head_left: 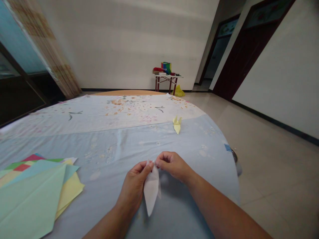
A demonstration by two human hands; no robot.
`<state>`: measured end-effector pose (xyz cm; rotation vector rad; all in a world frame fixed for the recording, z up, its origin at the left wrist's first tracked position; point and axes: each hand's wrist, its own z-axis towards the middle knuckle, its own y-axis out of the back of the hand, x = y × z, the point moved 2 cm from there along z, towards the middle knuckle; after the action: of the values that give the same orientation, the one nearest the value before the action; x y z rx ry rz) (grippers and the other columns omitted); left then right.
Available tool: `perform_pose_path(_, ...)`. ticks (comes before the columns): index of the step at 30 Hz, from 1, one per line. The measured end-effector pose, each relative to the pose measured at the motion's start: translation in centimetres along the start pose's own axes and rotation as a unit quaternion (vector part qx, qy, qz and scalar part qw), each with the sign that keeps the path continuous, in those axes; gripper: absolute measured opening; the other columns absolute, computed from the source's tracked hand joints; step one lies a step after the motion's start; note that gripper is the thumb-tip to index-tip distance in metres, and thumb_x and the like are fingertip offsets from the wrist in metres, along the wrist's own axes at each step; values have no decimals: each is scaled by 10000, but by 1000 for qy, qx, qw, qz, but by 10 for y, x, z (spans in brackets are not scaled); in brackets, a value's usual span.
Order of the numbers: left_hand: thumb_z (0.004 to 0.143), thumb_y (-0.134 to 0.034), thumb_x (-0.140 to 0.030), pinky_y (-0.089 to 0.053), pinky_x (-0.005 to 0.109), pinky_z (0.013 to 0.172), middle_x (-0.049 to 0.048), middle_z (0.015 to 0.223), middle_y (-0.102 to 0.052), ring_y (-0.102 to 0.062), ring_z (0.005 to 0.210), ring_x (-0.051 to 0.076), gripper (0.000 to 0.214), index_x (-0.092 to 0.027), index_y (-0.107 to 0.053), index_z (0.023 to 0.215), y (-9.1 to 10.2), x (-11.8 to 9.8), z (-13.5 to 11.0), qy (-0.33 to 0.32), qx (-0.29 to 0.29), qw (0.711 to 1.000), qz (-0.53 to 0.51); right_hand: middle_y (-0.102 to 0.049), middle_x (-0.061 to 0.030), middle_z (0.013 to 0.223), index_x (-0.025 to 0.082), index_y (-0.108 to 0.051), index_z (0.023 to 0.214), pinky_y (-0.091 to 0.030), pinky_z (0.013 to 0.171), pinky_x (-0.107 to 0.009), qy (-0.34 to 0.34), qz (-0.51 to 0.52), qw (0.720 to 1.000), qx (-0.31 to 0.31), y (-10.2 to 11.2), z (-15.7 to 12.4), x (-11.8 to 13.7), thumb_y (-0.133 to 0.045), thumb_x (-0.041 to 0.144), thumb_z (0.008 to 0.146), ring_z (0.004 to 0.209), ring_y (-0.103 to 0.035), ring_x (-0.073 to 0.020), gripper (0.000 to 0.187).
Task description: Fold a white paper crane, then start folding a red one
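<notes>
Pinching folded white paper [151, 190], hands [136, 181] [174, 166] partly hide its top.

The upper end of the folded white paper [151, 192] is partly covered by the fingers of the left hand [136, 179] and right hand [174, 165]. The frame's left and bottom edges crop the paper stack [32, 199]. Items [166, 67] on the far stand [170, 76] are too small to identify.

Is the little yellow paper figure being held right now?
No, the yellow paper figure rests on the tablecloth, apart from the left hand and right hand.
</notes>
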<state>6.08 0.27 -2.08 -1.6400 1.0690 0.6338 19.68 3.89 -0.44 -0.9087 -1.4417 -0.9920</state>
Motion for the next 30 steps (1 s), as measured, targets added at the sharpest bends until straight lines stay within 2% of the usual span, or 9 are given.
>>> perform_pose_path(8, 658, -710, -323, -396, 151, 419, -53, 538, -565, -496, 417, 50, 233, -161, -582, 766, 0, -5, -1, 11, -35, 999, -22, -480, 43, 550, 127, -573, 671, -310, 494, -179, -14, -84, 995, 43, 3, -2, -3, -579, 260, 718, 511, -391, -58, 142)
perform_pose_path(10, 659, -710, -312, -408, 154, 421, -59, 543, -562, -504, 419, 53, 229, -166, -574, 772, 1, -6, -1, 7, -37, 999, -31, -480, 44, 547, 127, -577, 672, -308, 489, -179, -14, -97, 995, 36, 4, -3, -1, -574, 259, 722, 507, -389, -59, 141)
perform_pose_path(15, 659, -702, -335, -436, 189, 421, -58, 539, -567, -511, 406, 72, 233, -173, -574, 768, -2, -5, -2, 11, -23, 999, -23, -572, 3, 662, 128, -616, 756, -376, 571, -207, 21, -73, 997, -27, 5, -1, 2, -584, 345, 739, 588, -467, -86, 219)
perform_pose_path(20, 647, -711, -342, -411, 161, 434, -54, 550, -580, -500, 424, 55, 244, -163, -595, 766, -1, -5, -3, 4, -22, 1000, -15, -551, 9, 623, 133, -618, 728, -365, 545, -205, 34, -84, 996, -14, 0, -3, 3, -586, 329, 733, 567, -449, -85, 198)
perform_pose_path(24, 652, -710, -337, -401, 164, 430, -52, 550, -576, -496, 421, 54, 240, -159, -590, 761, -1, -5, -2, 0, -25, 1000, -14, -502, 30, 566, 132, -600, 683, -324, 499, -192, 11, -110, 994, 5, 1, -2, 1, -573, 304, 738, 524, -407, -70, 183)
perform_pose_path(27, 661, -703, -343, -403, 174, 434, -47, 550, -580, -498, 420, 61, 241, -157, -593, 768, -2, -5, -1, 2, -20, 1000, -11, -546, 13, 616, 129, -604, 716, -357, 545, -201, 20, -90, 996, -17, 5, -1, -1, -554, 371, 767, 560, -445, -78, 252)
perform_pose_path(30, 679, -694, -332, -411, 174, 464, -31, 577, -606, -524, 462, 69, 231, -147, -608, 786, -2, -4, 1, -1, -3, 1000, -12, -578, 4, 669, 131, -614, 775, -376, 579, -210, 20, -54, 998, 2, 3, 0, -3, -594, 435, 737, 591, -473, -85, 306)
